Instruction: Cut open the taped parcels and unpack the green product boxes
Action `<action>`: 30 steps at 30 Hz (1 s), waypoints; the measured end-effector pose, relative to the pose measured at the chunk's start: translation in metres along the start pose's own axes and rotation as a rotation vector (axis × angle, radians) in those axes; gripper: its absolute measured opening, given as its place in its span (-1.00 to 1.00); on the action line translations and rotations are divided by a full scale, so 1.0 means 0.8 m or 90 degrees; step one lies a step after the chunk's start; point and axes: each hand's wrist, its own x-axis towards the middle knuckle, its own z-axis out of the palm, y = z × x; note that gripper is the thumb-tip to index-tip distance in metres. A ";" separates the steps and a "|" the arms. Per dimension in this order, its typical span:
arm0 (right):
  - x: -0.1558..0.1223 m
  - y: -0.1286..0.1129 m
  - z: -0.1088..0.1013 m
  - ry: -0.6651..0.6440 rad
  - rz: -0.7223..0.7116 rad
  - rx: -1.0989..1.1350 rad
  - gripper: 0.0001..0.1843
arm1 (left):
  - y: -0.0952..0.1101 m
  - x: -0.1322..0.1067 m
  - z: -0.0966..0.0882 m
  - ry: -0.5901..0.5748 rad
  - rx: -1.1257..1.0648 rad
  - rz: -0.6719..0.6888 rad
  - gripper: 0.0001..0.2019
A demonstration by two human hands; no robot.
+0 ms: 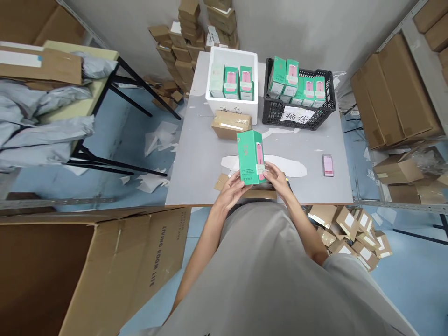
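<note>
A green product box (pixel 249 154) with a pink panel stands upright between my two hands over the near edge of the grey table (pixel 196 158). My left hand (pixel 231 190) grips its lower left side. My right hand (pixel 276 177) holds its lower right side, fingers curled on it. Under my hands lies a flat brown carton (pixel 224 181), partly hidden.
A white foam box (pixel 232 100) and a black crate (pixel 299 116) at the table's back hold more green boxes. A small brown carton (pixel 231 125) and a pink item (pixel 328 165) lie on the table. Large cardboard boxes stand left (pixel 91 270) and right (pixel 395 93); small cartons (pixel 350 231) litter the floor.
</note>
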 end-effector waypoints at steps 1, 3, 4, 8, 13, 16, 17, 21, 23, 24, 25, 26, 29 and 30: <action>0.004 -0.002 -0.001 0.030 -0.018 -0.028 -0.03 | 0.003 0.002 0.000 0.009 0.019 0.024 -0.15; 0.009 -0.009 0.002 0.069 -0.055 -0.073 -0.06 | 0.007 0.006 0.001 0.031 0.065 0.066 -0.14; 0.009 -0.013 0.007 0.081 -0.075 -0.095 -0.10 | 0.009 0.007 0.002 0.045 0.092 0.085 -0.14; 0.001 -0.018 0.039 0.141 -0.132 -0.204 -0.19 | 0.008 -0.001 0.018 0.123 0.240 0.166 -0.20; 0.001 0.001 0.060 0.215 -0.106 -0.202 -0.05 | 0.002 -0.022 0.050 0.173 0.404 0.287 -0.30; 0.008 0.010 0.052 0.208 -0.079 -0.111 -0.04 | 0.006 -0.025 0.052 0.185 0.335 0.226 -0.18; 0.010 0.010 0.048 0.198 -0.064 -0.078 -0.02 | 0.008 -0.024 0.049 0.184 0.282 0.180 -0.16; 0.010 0.010 0.038 0.144 0.000 0.016 0.02 | 0.016 -0.017 0.031 0.122 0.073 -0.005 -0.19; 0.008 0.010 0.036 0.120 0.015 0.030 0.03 | 0.017 -0.016 0.026 0.097 0.028 -0.048 -0.25; 0.008 0.011 0.035 0.108 0.019 0.030 0.04 | 0.017 -0.015 0.025 0.093 0.020 -0.056 -0.27; 0.008 0.011 0.034 0.098 0.024 0.028 0.07 | 0.017 -0.015 0.026 0.094 0.019 -0.057 -0.28; 0.009 0.012 0.032 0.089 0.029 0.025 0.11 | 0.017 -0.015 0.026 0.100 0.021 -0.053 -0.29; 0.014 0.011 0.026 0.097 0.029 0.004 0.23 | 0.017 -0.015 0.030 0.147 0.037 -0.027 -0.24; 0.016 0.009 0.025 0.109 0.021 -0.007 0.25 | 0.017 -0.014 0.031 0.170 0.045 -0.015 -0.22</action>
